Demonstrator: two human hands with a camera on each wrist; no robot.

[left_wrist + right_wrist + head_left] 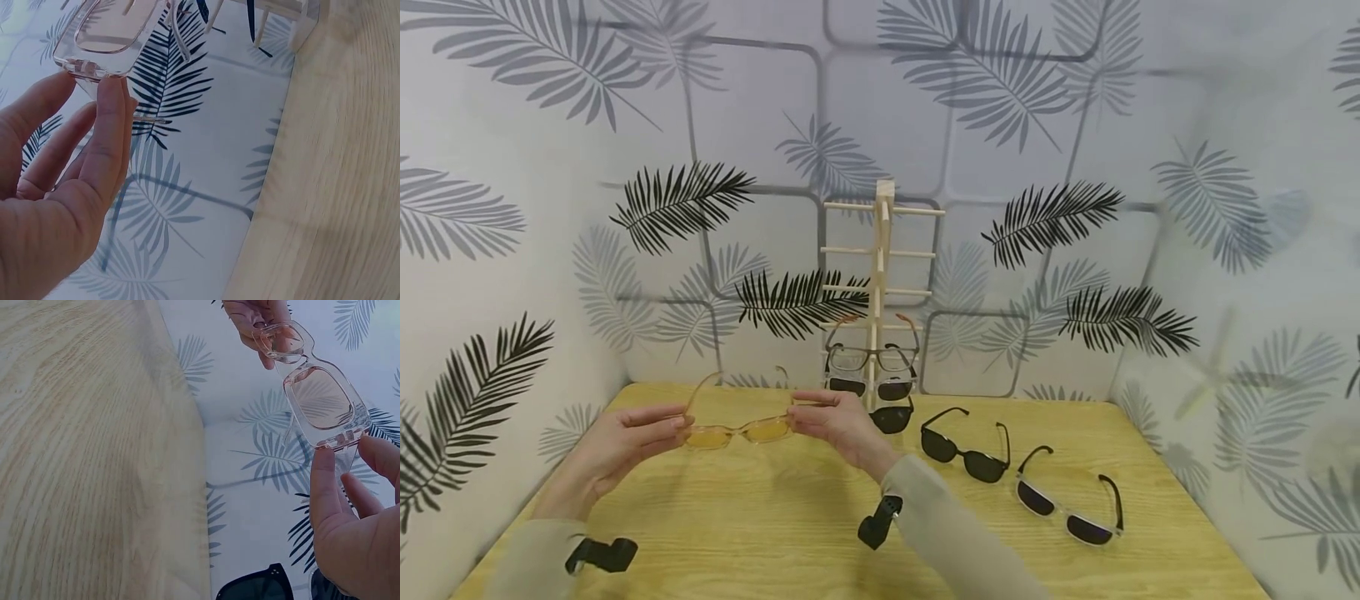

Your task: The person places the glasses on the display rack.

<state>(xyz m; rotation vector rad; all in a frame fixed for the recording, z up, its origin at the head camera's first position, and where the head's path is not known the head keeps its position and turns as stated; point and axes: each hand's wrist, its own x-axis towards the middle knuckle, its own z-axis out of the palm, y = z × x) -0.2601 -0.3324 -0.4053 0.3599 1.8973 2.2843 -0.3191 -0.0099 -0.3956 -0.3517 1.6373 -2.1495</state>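
Observation:
A pair of clear-framed glasses with yellow-tinted lenses (767, 429) is held up above the table, its temples unfolded and pointing away from me. My left hand (625, 437) pinches the left end of the frame near the hinge, between thumb and fingers. At the opposite end my right hand (844, 427) pinches the frame the same way. The left wrist view shows the clear rim (106, 50) at the fingertips. In the right wrist view both lenses (322, 397) are visible, and the other hand (250, 319) holds the far end.
Behind stands a wooden display rack (883, 242) with bare upper pegs; brown-framed glasses (897, 358) and dark sunglasses (847, 386) hang lower, partly hidden by my right hand. Black sunglasses (985, 467) and white-framed sunglasses (1088, 531) lie on the table (737, 533) at right. Leaf-patterned walls enclose it.

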